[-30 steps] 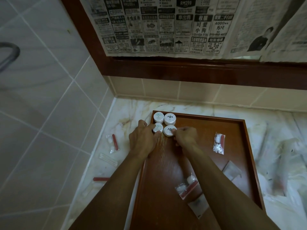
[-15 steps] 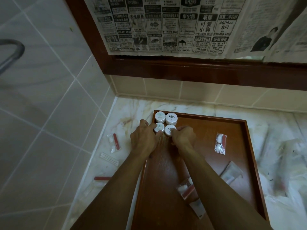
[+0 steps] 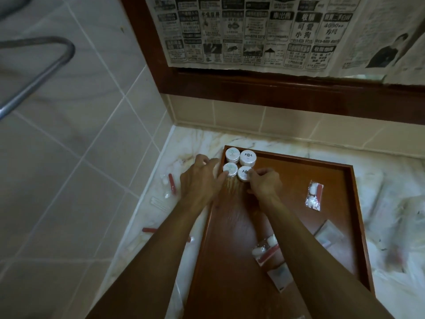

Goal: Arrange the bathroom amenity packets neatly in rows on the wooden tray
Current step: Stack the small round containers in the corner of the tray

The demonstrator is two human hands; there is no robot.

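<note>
Little has shifted over the last second: our right hand [image 3: 264, 184] has crept slightly left along the near row, while our left hand [image 3: 199, 180] sits much where it was.

Four round white amenity tubs stand in a two-by-two block in the far left corner of the wooden tray [image 3: 358, 226]. The far pair [image 3: 240, 155] rests against the back rim. Our left thumb touches the near left tub [image 3: 230, 169] from the side, the other fingers spread loosely over the tray's left rim. Our right fingers are curled and pinch the near right tub [image 3: 245, 173] at its right edge. Both near tubs lie just ahead of our knuckles, so we judge the step in hand is squaring this second row against the first.

What the coming move turns on: the loose packets lie to the right and toward us. A cotton packet [image 3: 314, 198] sits well right of the block, its long axis running front to back; another sachet [image 3: 266, 249] lies near our right forearm. Our right hand is the nearer to both. More packets [image 3: 169, 186] lie off the tray on the marble worktop [image 3: 391, 180], nearer our left.
</note>
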